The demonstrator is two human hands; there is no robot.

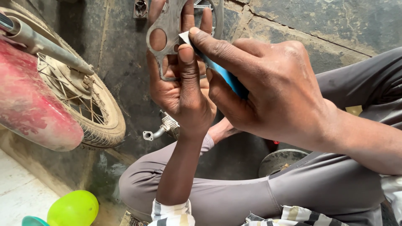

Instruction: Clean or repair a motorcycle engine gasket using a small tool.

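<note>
Against our left hand [178,83] — palm up, thumb clamping it — lies the grey metal gasket [167,29], long axis running away from us; our right hand [268,92] pinches a blue-handled scraper [224,75], tip touching its near edge.

Gasket [167,29]: upper part cut off by top edge, beyond the left hand [180,88] gripping it. Blue tool [226,75]: rear hidden inside right hand [272,92]. Metal part [161,129] below the grip: mostly hidden behind wrist.
</note>
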